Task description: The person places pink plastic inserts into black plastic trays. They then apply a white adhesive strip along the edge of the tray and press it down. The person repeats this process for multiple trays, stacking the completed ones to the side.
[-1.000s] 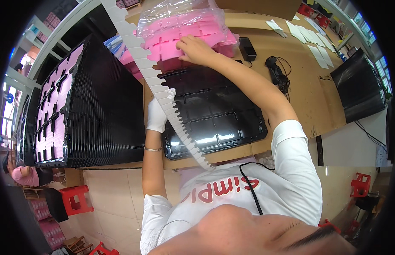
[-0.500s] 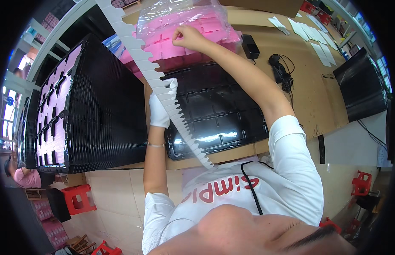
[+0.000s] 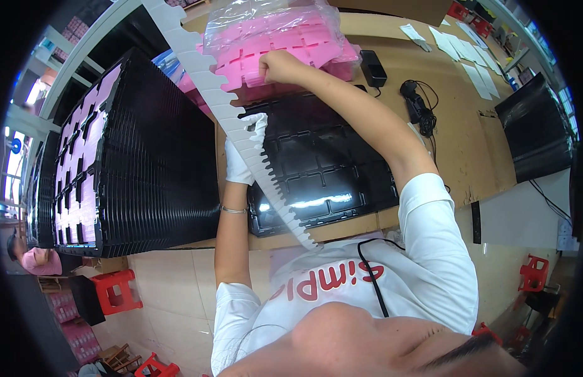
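Observation:
My right hand (image 3: 284,67), bare, reaches over to the pink slotted sheets (image 3: 241,66) at the far side of the table. Its fingers are closed at the front edge of the top sheet and seem to pinch it; the fingertips are partly hidden. Clear plastic film (image 3: 266,25) lies over the back of these sheets. My left hand (image 3: 240,162), in a white glove, is at the left edge of a black moulded tray (image 3: 316,169), its fingers curled. A pale grey toothed strip (image 3: 219,103) crosses in front and hides part of that hand.
A tall stack of black trays with pink inserts (image 3: 159,163) stands on the left. Right of the pink sheets are a black power adapter (image 3: 373,69) and a coiled black cable (image 3: 423,116). White gloves (image 3: 454,47) lie at the back right, near a black tray stack (image 3: 535,129).
My right hand has come down and slightly right, onto the front edge of the pink sheets, which now sits raised. My left hand has shifted slightly right along the tray edge.

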Motion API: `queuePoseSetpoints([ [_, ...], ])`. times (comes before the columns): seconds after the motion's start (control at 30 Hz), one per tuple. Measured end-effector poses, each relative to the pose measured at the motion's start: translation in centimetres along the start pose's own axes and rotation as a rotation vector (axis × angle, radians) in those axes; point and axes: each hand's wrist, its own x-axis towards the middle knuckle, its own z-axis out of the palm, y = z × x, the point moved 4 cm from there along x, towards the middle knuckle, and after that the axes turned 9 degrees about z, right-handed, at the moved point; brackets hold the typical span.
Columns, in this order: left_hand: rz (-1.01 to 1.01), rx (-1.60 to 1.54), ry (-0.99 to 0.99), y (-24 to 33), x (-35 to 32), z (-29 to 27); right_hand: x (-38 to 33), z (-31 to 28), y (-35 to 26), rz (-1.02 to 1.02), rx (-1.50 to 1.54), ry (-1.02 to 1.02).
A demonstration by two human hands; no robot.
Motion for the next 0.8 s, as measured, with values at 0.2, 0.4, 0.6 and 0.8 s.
queuePoseSetpoints([
  [0.2,0.075,0.126,-0.027,2.9,0.6,0.9,2.9,-1.0,2.3,0.204,0.429,-0.144],
  [0.4,0.824,0.877,-0.019,6.1,4.8,4.7,3.9,-3.5,2.5,-0.092,0.487,0.459],
  [0.6,0.729,0.961,-0.206,-0.2,11.6,7.7,-3.9,-5.3,-3.9,-0.511,0.017,0.762],
  [0.8,0.496,0.613,-0.199,-5.2,10.3,7.5,-15.3,-2.6,-3.3,-0.373,-0.013,0.800],
])
